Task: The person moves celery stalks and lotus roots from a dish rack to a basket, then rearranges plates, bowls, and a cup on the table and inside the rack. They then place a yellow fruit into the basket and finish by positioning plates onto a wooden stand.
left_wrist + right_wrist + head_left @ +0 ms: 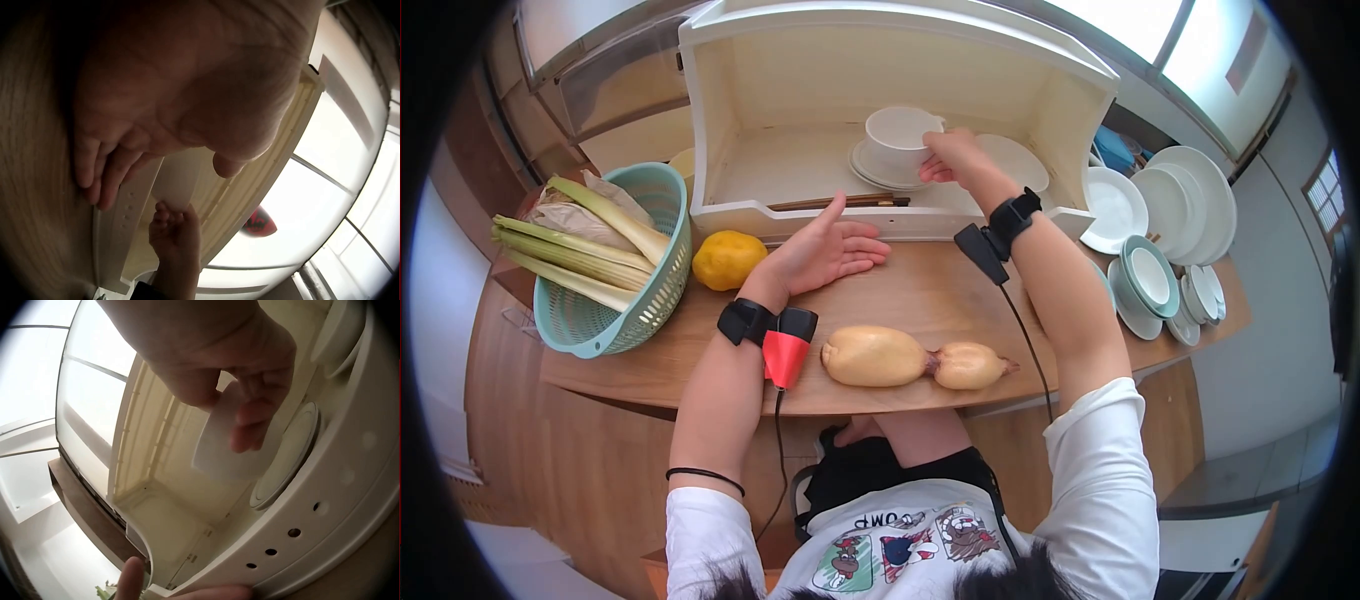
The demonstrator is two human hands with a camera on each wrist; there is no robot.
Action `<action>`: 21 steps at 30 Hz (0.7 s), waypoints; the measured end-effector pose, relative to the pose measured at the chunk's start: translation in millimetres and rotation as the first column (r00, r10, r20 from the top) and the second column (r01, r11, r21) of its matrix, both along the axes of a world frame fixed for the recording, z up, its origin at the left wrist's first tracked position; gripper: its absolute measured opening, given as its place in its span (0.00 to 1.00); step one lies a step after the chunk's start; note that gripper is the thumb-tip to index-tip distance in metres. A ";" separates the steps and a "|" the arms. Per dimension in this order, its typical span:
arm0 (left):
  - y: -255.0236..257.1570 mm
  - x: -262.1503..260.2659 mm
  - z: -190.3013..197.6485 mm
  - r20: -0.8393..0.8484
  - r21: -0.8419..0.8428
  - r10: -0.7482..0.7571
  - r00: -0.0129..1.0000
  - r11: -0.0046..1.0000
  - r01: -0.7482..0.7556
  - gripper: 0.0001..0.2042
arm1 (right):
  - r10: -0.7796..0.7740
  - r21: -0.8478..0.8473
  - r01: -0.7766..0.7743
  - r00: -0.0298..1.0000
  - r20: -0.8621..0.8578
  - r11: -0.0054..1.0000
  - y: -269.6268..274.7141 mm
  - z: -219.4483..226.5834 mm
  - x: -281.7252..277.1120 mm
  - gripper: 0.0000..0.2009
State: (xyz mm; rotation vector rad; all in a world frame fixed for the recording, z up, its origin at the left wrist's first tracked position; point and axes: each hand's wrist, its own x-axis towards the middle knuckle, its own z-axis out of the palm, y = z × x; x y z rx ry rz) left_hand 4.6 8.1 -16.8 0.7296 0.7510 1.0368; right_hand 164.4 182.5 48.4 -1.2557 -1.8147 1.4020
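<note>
In the head view my right hand [960,160] holds a white cup [897,135] by its handle side, inside a cream open-fronted cabinet [800,222]. The cup overlaps a small stack of white plates [868,172] there. Seen from the right wrist, curled fingers and thumb pinch the cup [231,440], which is tilted above a plate [286,459]. My left hand [832,247] holds nothing. Its little-finger side is toward the wooden tabletop, fingers extended and thumb up, just in front of the cabinet's front rail. Chopsticks [840,202] lie behind that rail.
A green colander [670,290] of leafless stalks stands left, beside a yellow round fruit or vegetable [729,260]. A lotus root [875,357] lies near the table's front edge. White plates [1115,210] and nested bowls [1148,275] crowd the right side. Cables trail from both wrist cameras.
</note>
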 end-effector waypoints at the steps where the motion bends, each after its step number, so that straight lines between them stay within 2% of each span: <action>1: -0.2 1.3 0.5 -0.001 -0.001 -0.007 1.000 1.000 0.007 0.35 | -0.019 0.026 0.018 1.000 0.004 0.999 2.4 -2.2 -3.0 0.13; 7: -0.3 3.1 1.9 -0.059 0.039 -0.013 0.998 0.999 0.015 0.39 | -0.036 -0.012 0.036 0.999 0.001 0.999 10.7 -12.8 -15.0 0.16; 11: -0.6 3.2 3.5 -0.051 0.026 -0.010 0.999 1.000 0.012 0.39 | -0.059 -0.046 0.059 0.998 0.005 0.997 12.7 -16.0 -17.8 0.17; 14: -1.1 3.3 3.4 -0.032 0.001 -0.003 0.999 1.000 0.003 0.36 | -0.117 -0.097 0.111 0.991 -0.060 0.989 10.7 -19.7 -16.8 0.15; 17: -0.8 2.4 1.7 -0.029 0.005 -0.008 1.000 1.000 0.008 0.35 | -0.072 -0.094 0.061 0.991 -0.115 0.994 13.3 -23.4 -13.8 0.16; 19: -0.9 3.3 2.3 -0.004 0.014 -0.021 1.000 1.000 0.021 0.35 | 0.027 -0.149 -0.042 0.994 -0.105 0.988 12.7 -20.5 -8.8 0.16; 21: -1.0 4.0 2.1 0.002 0.020 -0.026 1.000 0.999 0.026 0.35 | 0.000 -0.121 -0.014 0.993 -0.115 0.993 8.2 -14.6 1.5 0.16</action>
